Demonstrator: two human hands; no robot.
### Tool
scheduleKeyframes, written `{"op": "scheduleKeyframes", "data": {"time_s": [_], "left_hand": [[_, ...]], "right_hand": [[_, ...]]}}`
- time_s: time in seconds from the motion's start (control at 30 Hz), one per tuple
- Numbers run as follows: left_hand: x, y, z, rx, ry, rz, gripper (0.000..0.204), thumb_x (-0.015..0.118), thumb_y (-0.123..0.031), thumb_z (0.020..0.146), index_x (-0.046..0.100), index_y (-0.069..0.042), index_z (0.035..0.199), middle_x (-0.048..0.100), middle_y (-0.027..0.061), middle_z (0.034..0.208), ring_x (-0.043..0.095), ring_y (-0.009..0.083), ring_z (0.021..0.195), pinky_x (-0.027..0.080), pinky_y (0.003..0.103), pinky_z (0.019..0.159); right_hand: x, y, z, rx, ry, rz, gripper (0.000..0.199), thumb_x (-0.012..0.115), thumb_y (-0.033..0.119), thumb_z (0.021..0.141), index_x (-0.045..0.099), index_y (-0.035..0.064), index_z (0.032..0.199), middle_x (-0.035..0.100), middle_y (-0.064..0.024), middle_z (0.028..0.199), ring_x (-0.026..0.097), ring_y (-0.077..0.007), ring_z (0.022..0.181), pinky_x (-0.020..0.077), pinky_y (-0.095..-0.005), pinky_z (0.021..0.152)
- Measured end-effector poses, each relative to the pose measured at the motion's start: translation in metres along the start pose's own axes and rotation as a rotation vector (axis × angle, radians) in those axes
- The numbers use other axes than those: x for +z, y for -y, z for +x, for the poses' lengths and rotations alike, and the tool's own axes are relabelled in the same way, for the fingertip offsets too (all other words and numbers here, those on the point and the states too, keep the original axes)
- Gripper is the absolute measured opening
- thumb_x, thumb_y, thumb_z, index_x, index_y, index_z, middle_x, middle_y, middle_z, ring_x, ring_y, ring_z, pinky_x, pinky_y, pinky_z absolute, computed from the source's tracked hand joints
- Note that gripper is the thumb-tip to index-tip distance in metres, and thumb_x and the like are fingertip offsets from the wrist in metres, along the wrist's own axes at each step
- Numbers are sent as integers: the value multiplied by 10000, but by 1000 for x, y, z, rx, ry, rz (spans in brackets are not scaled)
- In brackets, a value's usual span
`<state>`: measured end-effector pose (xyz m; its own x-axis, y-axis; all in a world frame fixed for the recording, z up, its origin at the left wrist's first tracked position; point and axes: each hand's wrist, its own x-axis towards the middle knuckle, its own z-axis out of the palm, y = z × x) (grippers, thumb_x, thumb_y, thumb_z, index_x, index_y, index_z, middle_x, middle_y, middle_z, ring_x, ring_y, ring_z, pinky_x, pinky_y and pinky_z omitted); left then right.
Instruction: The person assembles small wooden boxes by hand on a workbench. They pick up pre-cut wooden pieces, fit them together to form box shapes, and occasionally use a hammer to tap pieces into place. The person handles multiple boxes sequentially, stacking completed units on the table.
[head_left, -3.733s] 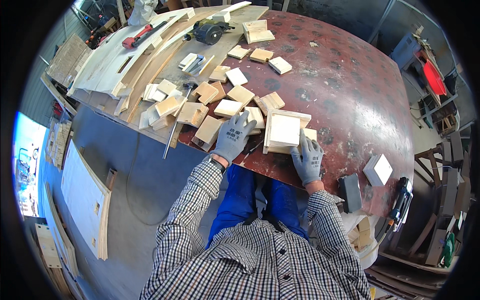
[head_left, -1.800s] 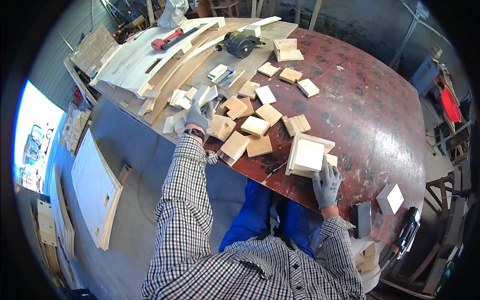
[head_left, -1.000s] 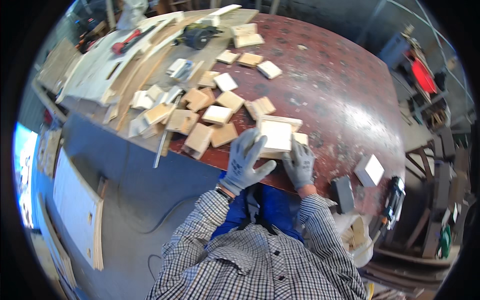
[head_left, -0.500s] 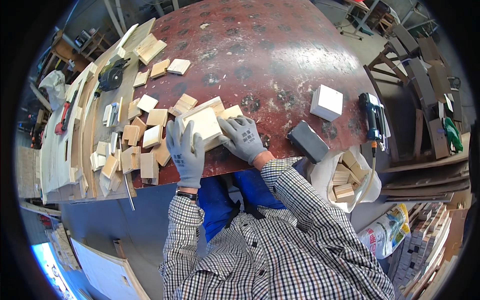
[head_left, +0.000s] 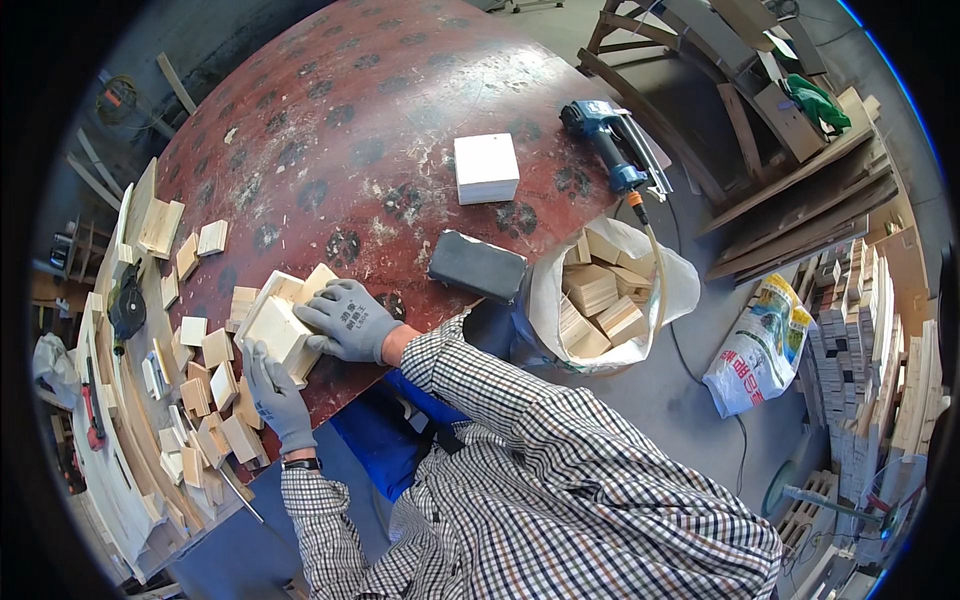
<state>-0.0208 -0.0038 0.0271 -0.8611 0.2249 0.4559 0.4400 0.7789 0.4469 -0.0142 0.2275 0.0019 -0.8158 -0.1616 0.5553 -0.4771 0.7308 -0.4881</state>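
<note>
Both my hands wear grey work gloves. On the near edge of the red table (head_left: 385, 75), a pale square wooden block (head_left: 272, 327) is held between them, with more wood pieces against its far side. My left hand (head_left: 280, 398) grips its near left side with the fingers bent up along it. From the right, my right hand (head_left: 350, 320) presses its fingers on the block's side and a smaller pale wood piece (head_left: 318, 281) beside it. The fingertips of the right hand are partly hidden behind the wood.
Loose wood blocks (head_left: 212, 437) crowd the table's left side. A white block (head_left: 487, 168), a dark grey block (head_left: 478, 266) and a blue nail gun (head_left: 605, 145) with a hose lie to the right. A white sack (head_left: 675, 285) of wood offcuts stands by the edge.
The view has swung to the right, so the table and hands appear farther left and the sack shows more. Both hands still hold the wooden block.
</note>
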Motion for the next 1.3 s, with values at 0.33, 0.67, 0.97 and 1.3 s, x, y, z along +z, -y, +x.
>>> {"op": "scheduleKeyframes", "data": {"time_s": [0.33,0.67,0.97,1.3], "left_hand": [[-40,-37,18,289,55,428,440,655,-235,996,624,-70,1402,554,148,1501,451,381,1442,323,541,1232],[-26,-87,33,460,306,382,415,654,-316,956,639,-93,1306,596,116,1377,534,318,1294,408,483,1125],[-26,-94,37,492,323,478,393,658,-325,927,621,-88,1238,574,106,1327,521,288,1240,418,461,1077],[-36,-93,33,531,239,344,461,645,-337,961,618,-110,1361,541,125,1458,450,326,1415,319,540,1211]], "right_hand": [[-4,4,7,8,40,-65,474,575,441,1013,613,130,1369,689,-102,1241,614,-317,1232,403,-505,1101],[10,-2,3,-51,114,-168,527,639,334,907,634,107,1381,656,-74,1363,579,-276,1296,381,-473,1129],[9,-2,4,-40,174,-225,500,625,352,924,629,100,1356,646,-79,1346,561,-293,1307,368,-489,1152],[9,-1,4,-10,318,-281,497,611,379,937,633,101,1349,623,-107,1372,513,-334,1361,347,-503,1156]]}}
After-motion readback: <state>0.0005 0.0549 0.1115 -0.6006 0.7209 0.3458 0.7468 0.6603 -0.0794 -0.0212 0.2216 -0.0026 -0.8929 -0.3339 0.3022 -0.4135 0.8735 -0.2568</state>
